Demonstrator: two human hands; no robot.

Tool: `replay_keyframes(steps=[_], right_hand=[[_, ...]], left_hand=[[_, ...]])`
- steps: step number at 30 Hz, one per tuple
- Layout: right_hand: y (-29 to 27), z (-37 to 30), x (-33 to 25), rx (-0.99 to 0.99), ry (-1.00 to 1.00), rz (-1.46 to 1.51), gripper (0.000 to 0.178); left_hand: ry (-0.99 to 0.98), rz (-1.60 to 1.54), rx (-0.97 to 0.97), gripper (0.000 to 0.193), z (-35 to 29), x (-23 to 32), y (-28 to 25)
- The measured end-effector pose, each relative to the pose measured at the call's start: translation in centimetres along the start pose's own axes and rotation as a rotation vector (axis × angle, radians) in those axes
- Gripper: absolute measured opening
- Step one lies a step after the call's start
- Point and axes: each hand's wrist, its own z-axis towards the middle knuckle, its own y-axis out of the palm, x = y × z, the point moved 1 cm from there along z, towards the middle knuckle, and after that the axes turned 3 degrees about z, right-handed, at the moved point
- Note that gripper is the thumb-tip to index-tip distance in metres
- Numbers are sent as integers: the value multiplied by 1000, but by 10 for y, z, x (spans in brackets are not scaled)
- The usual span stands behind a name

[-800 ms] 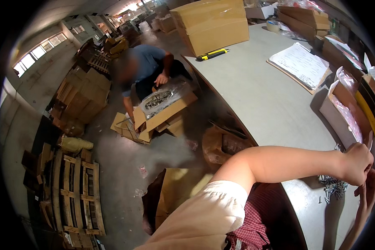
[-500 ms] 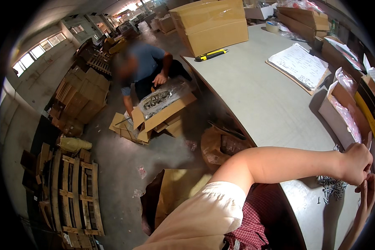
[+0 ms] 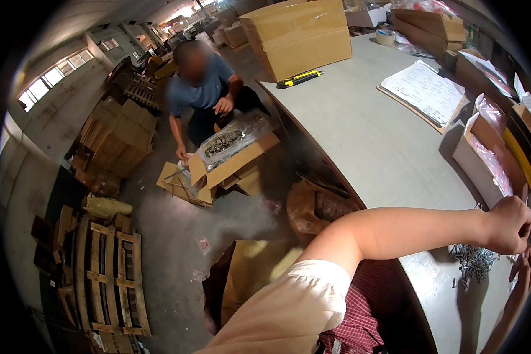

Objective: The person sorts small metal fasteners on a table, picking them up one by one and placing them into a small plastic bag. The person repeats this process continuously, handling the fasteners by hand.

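My left hand (image 3: 506,227) is closed in a fist over the right side of the table, above a heap of small metal screws (image 3: 473,262). What its fingers pinch is hidden, though a thin pale edge shows above it. Just below, my right hand (image 3: 528,268) comes up at the rim of the picture, its bent fingers pressed together against the left hand; anything in them is hidden. Beyond the hands stands a long open cardboard box (image 3: 484,159) with clear plastic bags in it.
A clipboard with papers (image 3: 422,91), a yellow-black utility knife (image 3: 300,79) and a big carton (image 3: 298,38) lie on the grey table (image 3: 342,118). Left of it a co-worker (image 3: 203,82) crouches by an opened carton (image 3: 242,159) of metal parts. A wooden pallet (image 3: 109,277) leans further left.
My left hand has shifted slightly right, still close against the right hand. The co-worker has raised their head and upper body, one hand still at the cartons.
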Motion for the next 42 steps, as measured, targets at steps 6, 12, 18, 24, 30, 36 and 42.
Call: replay_keyframes(steps=[6,12,18,24,30,36,42], right_hand=[[73,-10,48,-5,59,103,21],[50,2,53,151,46,147,29],[-10,4,67,360,83,165,39],[-23,0,79,474,73,189,36],[-6,-6,33,240,55,238,40],[42,-23,-18,47,-76,156,47],[66,-46,-53,-96,-91,472,26]], left_hand=[[30,-22,89,7,4,-9,4],[-296,-279,2,8,2,2,-15],[-241,-322,-12,8,1,-9,-5],[-326,-447,-65,15,0,-1,-12],[-352,-519,-11,31,9,-4,-17],[-140,176,179,23,4,-44,-15],[-91,248,128,16,3,-48,-20]])
